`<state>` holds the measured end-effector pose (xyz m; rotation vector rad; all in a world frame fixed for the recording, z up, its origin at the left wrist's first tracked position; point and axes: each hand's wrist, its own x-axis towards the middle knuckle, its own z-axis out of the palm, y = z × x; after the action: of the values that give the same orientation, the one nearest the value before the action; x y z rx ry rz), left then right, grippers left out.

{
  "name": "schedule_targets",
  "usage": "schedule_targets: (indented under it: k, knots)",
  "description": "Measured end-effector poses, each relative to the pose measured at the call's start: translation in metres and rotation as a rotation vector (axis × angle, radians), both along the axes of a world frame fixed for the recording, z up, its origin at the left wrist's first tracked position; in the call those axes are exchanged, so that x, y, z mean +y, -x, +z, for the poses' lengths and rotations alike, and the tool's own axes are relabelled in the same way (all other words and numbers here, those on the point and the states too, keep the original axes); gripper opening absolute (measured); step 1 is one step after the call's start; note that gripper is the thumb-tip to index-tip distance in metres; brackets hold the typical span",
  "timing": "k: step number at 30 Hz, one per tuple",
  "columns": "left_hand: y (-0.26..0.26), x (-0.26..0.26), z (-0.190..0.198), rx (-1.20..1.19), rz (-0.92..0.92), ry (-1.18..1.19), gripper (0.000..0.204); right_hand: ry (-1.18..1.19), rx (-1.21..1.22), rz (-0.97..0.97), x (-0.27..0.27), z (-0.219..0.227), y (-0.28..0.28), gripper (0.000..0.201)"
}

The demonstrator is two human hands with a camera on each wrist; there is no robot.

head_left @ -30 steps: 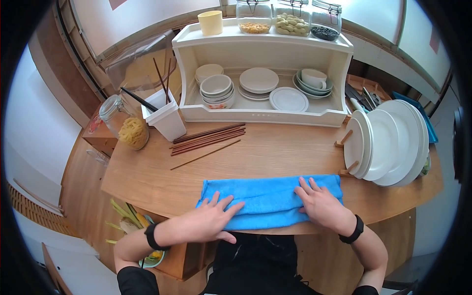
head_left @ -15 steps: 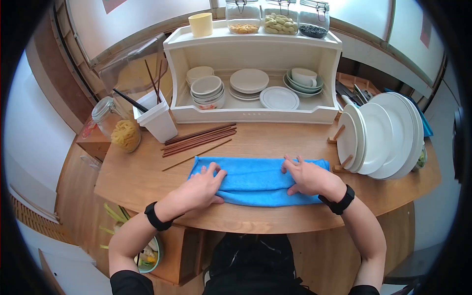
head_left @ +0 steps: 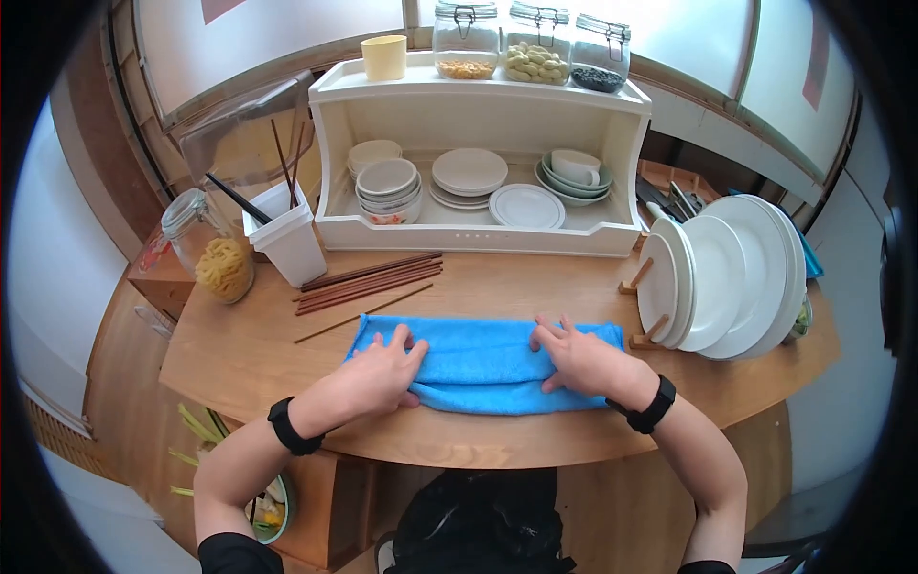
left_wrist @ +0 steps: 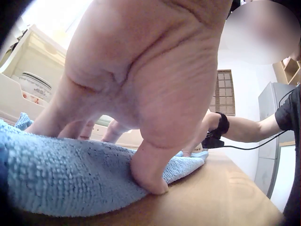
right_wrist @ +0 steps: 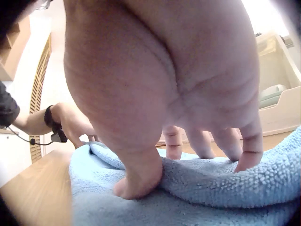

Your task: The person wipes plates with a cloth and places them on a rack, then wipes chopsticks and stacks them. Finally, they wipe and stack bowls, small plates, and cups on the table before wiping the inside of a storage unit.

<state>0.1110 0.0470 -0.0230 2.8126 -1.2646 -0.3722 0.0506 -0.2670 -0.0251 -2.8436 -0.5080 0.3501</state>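
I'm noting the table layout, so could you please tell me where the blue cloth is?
In the head view, the blue cloth lies near the front edge of the table, beneath the left hand and right hand, left of the upright plates.

The left hand (head_left: 375, 377) and right hand (head_left: 595, 365) touch the blue cloth (head_left: 473, 359); chopsticks (head_left: 368, 284) lie farther left, upright plates (head_left: 722, 277) right.

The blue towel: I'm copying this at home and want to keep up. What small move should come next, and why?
Probably draw both thumbs toward the fingers, turning the near edge of the blue towel away from the body. The left hand has its thumb at that edge, the right hand its thumb beside a lengthwise ridge; their fingers rest farther across.
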Motion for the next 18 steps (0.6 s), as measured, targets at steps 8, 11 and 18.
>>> schedule_targets:
  k: [8, 11, 18]
  knots:
    - [0.01, 0.003, -0.005, -0.06, 0.006, 0.077, 0.064, 0.225, -0.264, 0.025, 0.021, -0.001, 0.017, 0.065]
    - [0.011, 0.018, -0.016, -0.113, -0.027, 0.193, 0.063, 0.197, -0.312, 0.057, 0.02, 0.006, 0.014, 0.063]
    - [0.02, 0.043, -0.005, -0.1, -0.053, 0.176, 0.05, 0.182, -0.331, 0.11, 0.005, 0.003, 0.012, 0.046]
